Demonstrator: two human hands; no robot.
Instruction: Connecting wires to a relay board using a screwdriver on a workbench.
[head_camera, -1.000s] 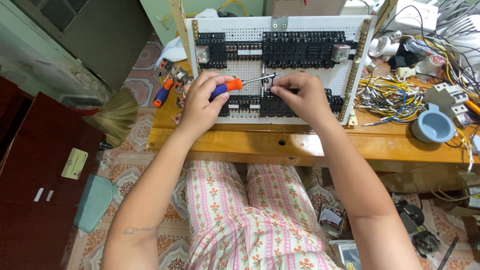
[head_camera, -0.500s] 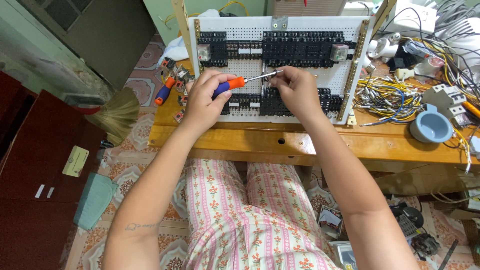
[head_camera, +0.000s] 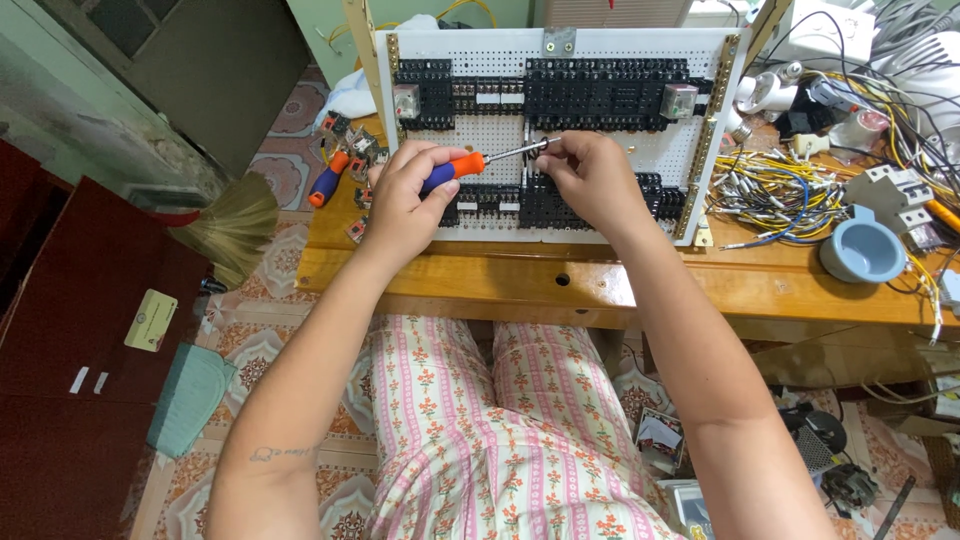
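Observation:
My left hand (head_camera: 405, 200) grips a screwdriver (head_camera: 462, 166) with a blue and orange handle; its metal shaft points right. My right hand (head_camera: 590, 180) pinches the shaft's tip over the middle of a white perforated panel (head_camera: 480, 132). Black terminal blocks (head_camera: 590, 95) run in rows along the panel's top and bottom. The panel leans upright on a wooden workbench (head_camera: 520, 275). What my right fingers hold at the tip is hidden.
A tangle of coloured wires (head_camera: 775, 190) and a blue round cup (head_camera: 862, 250) lie right of the panel. A second blue and orange tool (head_camera: 328, 180) lies at the bench's left end. A broom (head_camera: 225, 220) leans at the left. My legs sit under the bench.
Both hands have shifted up the panel with the screwdriver, from the lower row of black blocks to the gap between the rows.

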